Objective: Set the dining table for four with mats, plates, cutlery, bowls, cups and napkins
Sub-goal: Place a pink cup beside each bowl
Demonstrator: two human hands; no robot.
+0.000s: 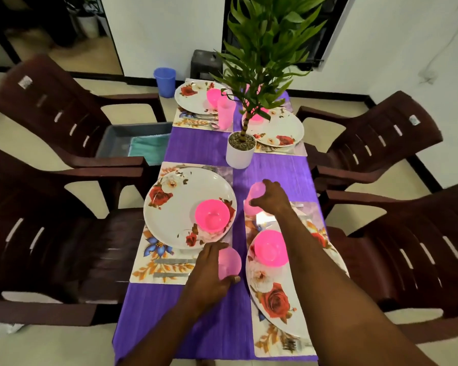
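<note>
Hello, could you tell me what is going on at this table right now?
A person is setting a table for four. The left hand grips a pink cup by the near left plate, and the right hand grips another pink cup above the near right plate. All four places have mats, flowered plates and pink bowls. A third cup stands at the far left place. A potted plant stands mid-table. No napkins are visible on the table.

Potted plant [240, 147] sits mid-table on the purple cloth [196, 145]. Four dark brown chairs [64, 107] surround it. A blue bin [165, 81] is on the floor beyond it.
</note>
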